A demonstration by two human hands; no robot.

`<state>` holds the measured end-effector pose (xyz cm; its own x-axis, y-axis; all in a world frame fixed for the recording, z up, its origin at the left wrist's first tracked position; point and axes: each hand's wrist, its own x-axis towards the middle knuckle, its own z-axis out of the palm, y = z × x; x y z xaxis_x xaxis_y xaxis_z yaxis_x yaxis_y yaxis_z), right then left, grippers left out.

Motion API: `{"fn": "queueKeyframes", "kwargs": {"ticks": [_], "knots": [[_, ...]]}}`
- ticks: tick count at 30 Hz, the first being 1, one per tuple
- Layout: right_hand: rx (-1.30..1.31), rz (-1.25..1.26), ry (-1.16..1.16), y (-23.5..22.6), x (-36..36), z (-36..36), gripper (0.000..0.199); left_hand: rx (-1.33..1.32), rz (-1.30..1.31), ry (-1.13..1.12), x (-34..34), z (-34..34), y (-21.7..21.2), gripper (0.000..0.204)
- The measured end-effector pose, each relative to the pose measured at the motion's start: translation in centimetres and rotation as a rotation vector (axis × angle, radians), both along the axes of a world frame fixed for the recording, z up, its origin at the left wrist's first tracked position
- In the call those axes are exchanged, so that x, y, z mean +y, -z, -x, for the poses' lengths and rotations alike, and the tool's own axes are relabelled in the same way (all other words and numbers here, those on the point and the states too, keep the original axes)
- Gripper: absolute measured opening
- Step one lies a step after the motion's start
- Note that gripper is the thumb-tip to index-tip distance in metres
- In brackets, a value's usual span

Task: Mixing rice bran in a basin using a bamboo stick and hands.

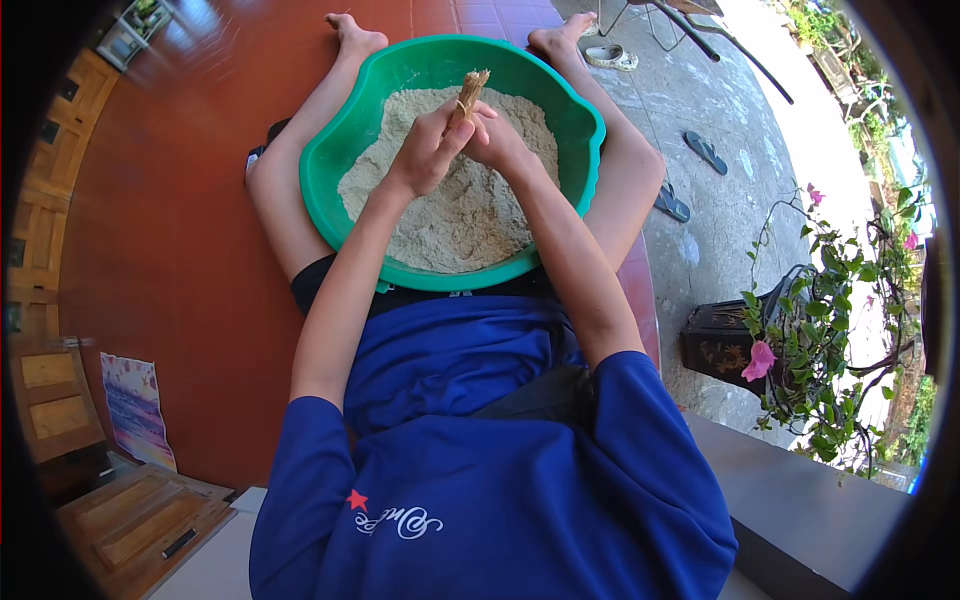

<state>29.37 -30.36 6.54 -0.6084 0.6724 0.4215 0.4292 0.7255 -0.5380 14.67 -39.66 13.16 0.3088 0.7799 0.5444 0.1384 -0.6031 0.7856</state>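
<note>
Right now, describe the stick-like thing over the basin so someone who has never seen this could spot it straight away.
Start at the big round green plastic basin in the seated person's lap, filled with pale beige powder. Above its middle, the left hand and right hand meet. Poking up from them is a short tan fibrous stick with a frayed top, the only solid piece there.

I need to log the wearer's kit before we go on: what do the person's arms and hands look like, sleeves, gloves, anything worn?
Both forearms are bare from short blue sleeves: left sleeve, right sleeve. The left hand and right hand wear no gloves; no rings, watch or bands show. The shirt is plain blue with a small red star and white script on its front.
</note>
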Motion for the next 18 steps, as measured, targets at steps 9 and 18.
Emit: {"fn": "queueKeyframes", "kwargs": {"ticks": [9,18], "knots": [[-0.125,-0.021,0.064,-0.4,1.0,0.4,0.018,-0.062,-0.032,-0.060,1.3,0.2,1.0,0.053],[-0.287,0.056,0.002,-0.8,0.1,0.3,0.026,-0.209,0.138,0.016,1.7,0.4,1.4,0.060]]}}
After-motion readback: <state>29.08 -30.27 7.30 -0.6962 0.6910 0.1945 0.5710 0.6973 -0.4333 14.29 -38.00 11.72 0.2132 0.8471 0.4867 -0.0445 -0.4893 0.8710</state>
